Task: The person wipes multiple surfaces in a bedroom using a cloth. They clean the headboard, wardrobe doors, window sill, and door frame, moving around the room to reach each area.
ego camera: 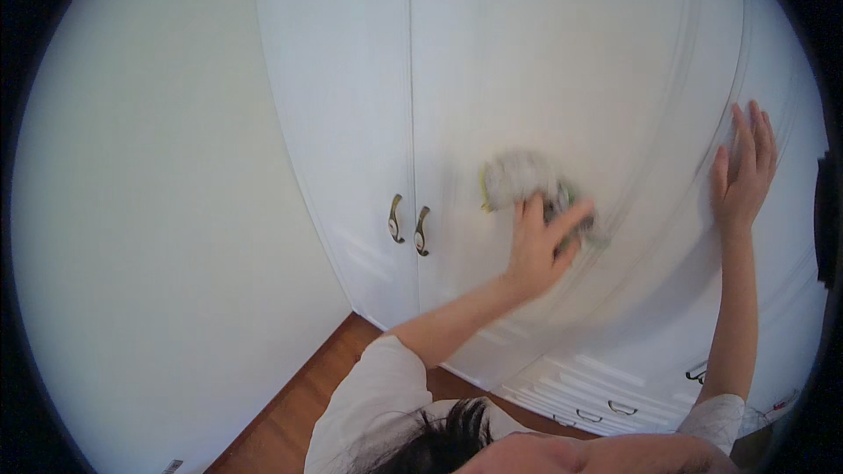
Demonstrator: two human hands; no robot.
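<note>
A white wardrobe door [566, 59] fills the middle of the view. My left hand [540, 250] presses a crumpled cloth [520, 176] against this door. Motion blurs the cloth, which looks whitish with green and dark patches and a yellow-green edge. Part of it is hidden under my fingers. Further right, my right hand [747, 178] lies flat on the wardrobe front beside a vertical door seam, its thumb apart from the fingers and nothing held.
Two curved bronze-coloured handles [395, 218] flank the door seam left of the cloth. Lower right are drawers with metal pulls [622, 407]. A pale wall [164, 178] stands at left, meeting brown wooden flooring [290, 401]. A dark object [828, 224] edges the far right.
</note>
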